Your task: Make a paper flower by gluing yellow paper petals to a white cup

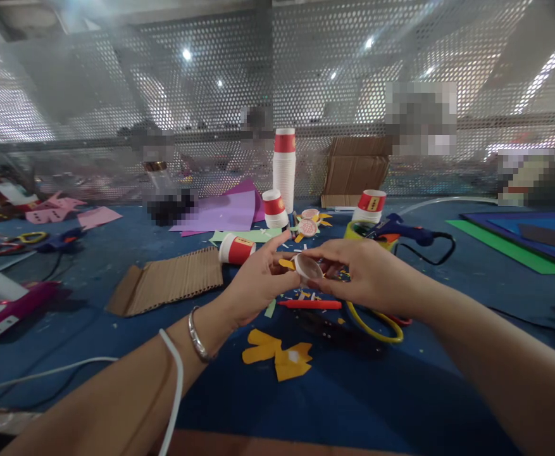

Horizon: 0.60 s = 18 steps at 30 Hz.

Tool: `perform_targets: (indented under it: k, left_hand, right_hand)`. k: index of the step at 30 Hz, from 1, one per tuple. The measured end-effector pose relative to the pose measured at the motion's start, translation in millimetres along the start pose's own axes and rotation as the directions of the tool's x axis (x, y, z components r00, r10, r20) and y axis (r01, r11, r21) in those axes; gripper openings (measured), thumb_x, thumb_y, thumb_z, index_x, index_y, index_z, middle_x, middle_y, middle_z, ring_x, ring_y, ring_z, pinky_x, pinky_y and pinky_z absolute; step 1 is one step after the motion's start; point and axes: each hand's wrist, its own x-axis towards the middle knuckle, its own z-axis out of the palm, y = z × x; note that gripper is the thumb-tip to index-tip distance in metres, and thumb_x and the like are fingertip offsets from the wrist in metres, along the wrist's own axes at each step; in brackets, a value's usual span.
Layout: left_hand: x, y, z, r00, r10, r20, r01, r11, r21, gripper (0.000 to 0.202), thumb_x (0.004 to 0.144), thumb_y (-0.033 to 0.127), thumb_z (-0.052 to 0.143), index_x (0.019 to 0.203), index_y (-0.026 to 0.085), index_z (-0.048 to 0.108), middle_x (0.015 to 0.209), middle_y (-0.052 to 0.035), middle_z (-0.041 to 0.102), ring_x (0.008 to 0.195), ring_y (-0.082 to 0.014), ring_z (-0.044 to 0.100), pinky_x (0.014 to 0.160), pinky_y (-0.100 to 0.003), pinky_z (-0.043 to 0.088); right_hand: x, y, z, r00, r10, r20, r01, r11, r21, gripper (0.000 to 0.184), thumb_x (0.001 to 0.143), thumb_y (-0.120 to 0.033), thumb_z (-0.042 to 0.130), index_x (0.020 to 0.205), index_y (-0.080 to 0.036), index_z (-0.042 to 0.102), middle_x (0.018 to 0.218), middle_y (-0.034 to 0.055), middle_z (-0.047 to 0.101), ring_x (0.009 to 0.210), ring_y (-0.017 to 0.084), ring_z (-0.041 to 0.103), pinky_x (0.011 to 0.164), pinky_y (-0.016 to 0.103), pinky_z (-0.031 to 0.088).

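Note:
Between my two hands, above the middle of the table, is a shallow round white piece [308, 268] that looks like a cut-off paper cup bottom. My left hand [268, 269] pinches its left side, where a small yellow-orange paper strip [286, 263] sticks out. The fingers of my right hand [353, 266] close around its right edge. Just below lies a red marker [312, 304]. Nearer to me are yellow-orange paper cutouts [280, 353], one with a whitish spot. Two round pieces [307, 228] with yellow paper tabs sit beyond my hands.
A tall stack of paper cups [283, 177] stands at the back. A tipped cup [237, 249] lies by corrugated cardboard [173, 282]. Right are a blue glue gun [407, 229], tape roll [360, 231] and yellow-handled scissors [376, 329]. A white cable [175, 367] crosses my left forearm.

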Motion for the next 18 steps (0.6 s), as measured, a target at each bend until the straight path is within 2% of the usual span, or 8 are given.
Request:
perform_targets:
  k: [7, 11, 14, 18]
  left_hand:
    - [-4, -7, 4.0, 1.0, 0.022, -0.02, -0.02, 0.995, 0.101, 0.092, 0.064, 0.009, 0.071, 0.149, 0.02, 0.037, 0.117, -0.0109, 0.068, 0.085, -0.0203, 0.065, 0.08, -0.035, 0.048]
    - [-4, -6, 6.2, 0.998, 0.01, -0.069, -0.002, 0.994, 0.11, 0.086, 0.066, 0.011, 0.072, 0.146, 0.017, 0.04, 0.102, -0.0084, 0.071, 0.082, -0.0208, 0.066, 0.081, -0.036, 0.048]
    - [-4, -3, 6.4, 0.996, -0.011, -0.089, 0.018, 0.996, 0.089, 0.084, 0.067, 0.013, 0.076, 0.144, 0.015, 0.043, 0.099, -0.0083, 0.071, 0.081, -0.0204, 0.067, 0.079, -0.035, 0.048]
    - [-3, 5, 2.1, 0.997, -0.067, -0.047, 0.069, 0.997, 0.035, 0.084, 0.066, 0.017, 0.083, 0.14, 0.012, 0.045, 0.091, -0.0075, 0.073, 0.075, -0.0179, 0.067, 0.077, -0.032, 0.048]
  right_hand:
    - [1, -2, 2, 0.999, -0.037, 0.023, 0.038, 0.998, -0.045, 0.028, 0.091, -0.038, 0.057, 0.098, -0.017, 0.074, 0.087, 0.0085, 0.074, 0.074, 0.02, 0.066, 0.064, 0.031, 0.047]
    - [2, -3, 4, 0.999, -0.021, 0.028, 0.021, 0.999, -0.023, 0.024, 0.089, -0.034, 0.059, 0.097, -0.017, 0.074, 0.086, 0.0077, 0.074, 0.071, 0.018, 0.066, 0.062, 0.029, 0.046]
    - [2, -4, 6, 0.999, -0.017, 0.029, 0.017, 1.0, -0.001, 0.021, 0.087, -0.029, 0.062, 0.099, -0.018, 0.075, 0.086, 0.0066, 0.074, 0.071, 0.017, 0.066, 0.062, 0.028, 0.046]
    - [1, -5, 5, 0.999, 0.011, 0.036, -0.013, 0.999, 0.044, 0.025, 0.09, -0.037, 0.062, 0.101, -0.019, 0.075, 0.084, 0.0057, 0.075, 0.07, 0.017, 0.067, 0.06, 0.028, 0.046]
